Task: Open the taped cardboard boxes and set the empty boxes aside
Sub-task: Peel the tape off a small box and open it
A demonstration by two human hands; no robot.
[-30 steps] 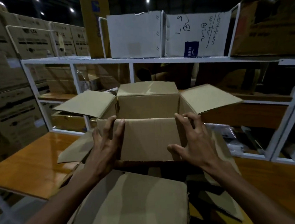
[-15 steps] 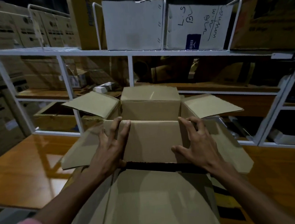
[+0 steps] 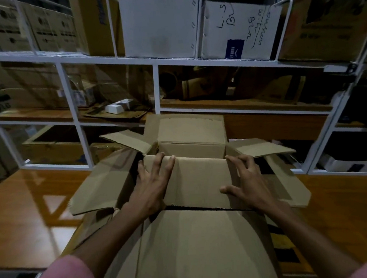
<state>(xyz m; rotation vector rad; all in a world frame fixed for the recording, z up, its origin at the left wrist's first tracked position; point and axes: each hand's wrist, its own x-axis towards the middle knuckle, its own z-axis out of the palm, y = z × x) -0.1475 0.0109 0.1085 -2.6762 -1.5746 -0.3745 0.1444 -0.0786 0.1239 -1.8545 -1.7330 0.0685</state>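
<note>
An opened brown cardboard box (image 3: 200, 181) sits in the middle, its flaps spread out to the left, right and back. It sits down inside a larger open box (image 3: 200, 247) whose own flaps fan out around it. My left hand (image 3: 152, 185) lies against the small box's near wall at its left corner, fingers reaching its top edge. My right hand (image 3: 247, 182) grips the near right corner, thumb spread across the near wall and fingers bent over the edge. The inside of the small box is hidden from here.
A glossy wooden table (image 3: 25, 208) carries the boxes. Right behind stands a white metal shelf rack (image 3: 156, 88) with white boxes (image 3: 160, 22) on top, brown cartons at the left and dark clutter on the lower levels.
The small box has come down from mid-air into the larger box, both hands lowering with it. The camera has tilted down and closer.
</note>
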